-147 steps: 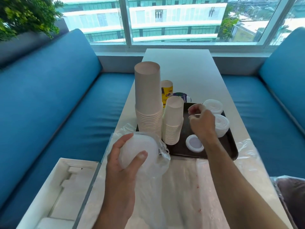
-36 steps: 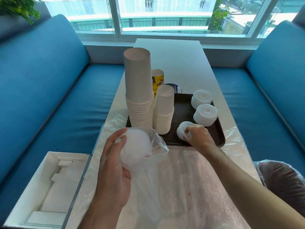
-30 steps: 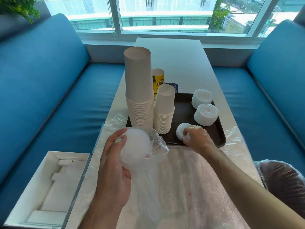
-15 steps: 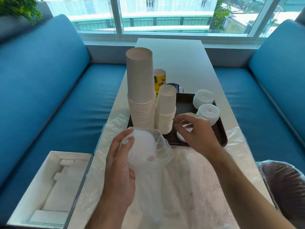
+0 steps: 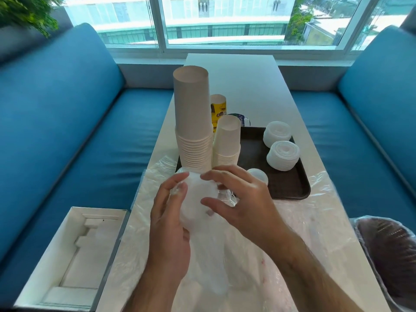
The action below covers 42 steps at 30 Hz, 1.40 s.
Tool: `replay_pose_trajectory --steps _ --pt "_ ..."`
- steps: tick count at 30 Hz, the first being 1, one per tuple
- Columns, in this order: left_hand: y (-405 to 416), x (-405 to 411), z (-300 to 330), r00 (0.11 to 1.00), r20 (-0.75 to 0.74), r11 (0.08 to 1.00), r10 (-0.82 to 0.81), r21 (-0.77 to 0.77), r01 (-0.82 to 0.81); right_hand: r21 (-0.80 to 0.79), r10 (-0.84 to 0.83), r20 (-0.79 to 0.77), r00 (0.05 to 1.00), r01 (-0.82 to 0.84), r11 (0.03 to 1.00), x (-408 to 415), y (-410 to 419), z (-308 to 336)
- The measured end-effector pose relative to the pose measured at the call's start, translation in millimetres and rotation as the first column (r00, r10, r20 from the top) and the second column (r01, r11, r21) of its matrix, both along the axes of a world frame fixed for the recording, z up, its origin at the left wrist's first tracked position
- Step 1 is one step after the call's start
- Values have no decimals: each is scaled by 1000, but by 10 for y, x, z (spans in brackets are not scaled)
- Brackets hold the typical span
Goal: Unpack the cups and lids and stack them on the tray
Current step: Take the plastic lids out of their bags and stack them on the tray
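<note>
With two cup stacks [image 5: 193, 131] and three lid piles [image 5: 283, 155] on the tray [image 5: 290, 190], the left hand [image 5: 167, 212] grips the bagged lids [image 5: 198, 201] above the bench [image 5: 236, 86] while the right hand [image 5: 238, 199] pinches the top one.

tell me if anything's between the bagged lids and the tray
Only the plastic bag still wraps the lids held by the left hand and right hand. The tray beyond has bare space beside the single lid.
</note>
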<state>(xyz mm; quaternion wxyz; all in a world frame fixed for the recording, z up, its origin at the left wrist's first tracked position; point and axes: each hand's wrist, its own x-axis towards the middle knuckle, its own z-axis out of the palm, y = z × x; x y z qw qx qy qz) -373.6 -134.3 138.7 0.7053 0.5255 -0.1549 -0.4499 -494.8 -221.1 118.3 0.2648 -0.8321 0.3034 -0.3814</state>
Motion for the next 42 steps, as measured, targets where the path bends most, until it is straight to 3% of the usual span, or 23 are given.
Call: replay_pose_trajectory --steps 23,27,29,31,32,34,36,39,42 --pt "-12 42 18 998 -62 1000 21 18 -20 -92 47 -42 998 -51 994 -10 5 42" --pt "-28 57 -14 998 -43 998 53 46 -51 180 180 -29 983 -172 969 -98 -56 95" --pt "-35 83 -25 997 -16 996 80 42 -79 363 206 142 968 -244 899 -144 -108 90" --pt "-36 116 -39 996 26 995 91 42 -92 432 64 379 923 -238 870 -243 -236 25" --pt "-43 124 -48 994 36 993 99 55 -100 434 -45 417 908 -155 888 -309 -334 -16" --pt "-41 138 -64 994 30 992 108 70 -110 347 -294 265 918 194 918 -437 -565 -123" --pt "-42 125 -73 995 -3 993 104 65 -103 147 -484 -25 875 482 864 -528 -789 -297" --pt "-55 81 -77 995 -33 995 90 54 -88 -67 -497 -266 826 499 864 -558 -1058 -658" --pt "-60 51 -59 994 -67 996 82 49 -79 -125 -430 -390 814 416 901 -544 -1186 -929"
